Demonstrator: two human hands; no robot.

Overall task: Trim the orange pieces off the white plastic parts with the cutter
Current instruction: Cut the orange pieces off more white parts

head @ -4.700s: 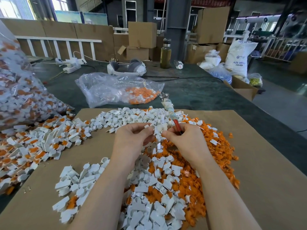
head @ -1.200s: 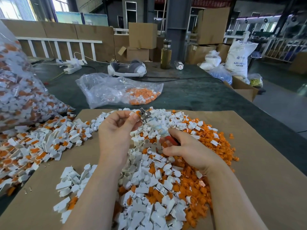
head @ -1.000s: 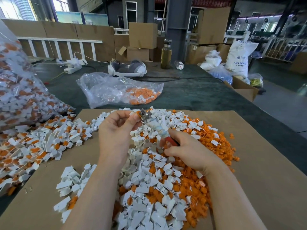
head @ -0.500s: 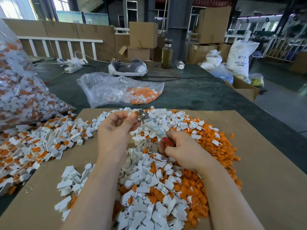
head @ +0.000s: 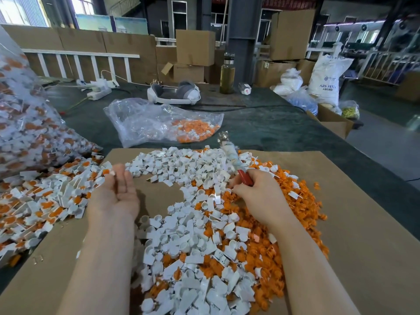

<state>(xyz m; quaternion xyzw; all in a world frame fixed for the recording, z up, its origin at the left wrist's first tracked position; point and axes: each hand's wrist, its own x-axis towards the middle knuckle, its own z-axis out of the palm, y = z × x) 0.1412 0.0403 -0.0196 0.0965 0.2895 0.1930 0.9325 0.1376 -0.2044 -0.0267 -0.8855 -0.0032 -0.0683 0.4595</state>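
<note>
While a trimmed heap lies under her right hand (head: 254, 196), which grips the cutter (head: 234, 160), her left hand's fingers (head: 118, 178), nearly straight, reach the untrimmed parts (head: 45, 201) just beyond, plenty remaining.

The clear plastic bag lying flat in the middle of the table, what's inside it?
Inside the crumpled clear plastic bag, a small heap of orange plastic pieces lies at its right end. The rest looks empty, though folds and glare hide parts.
</note>
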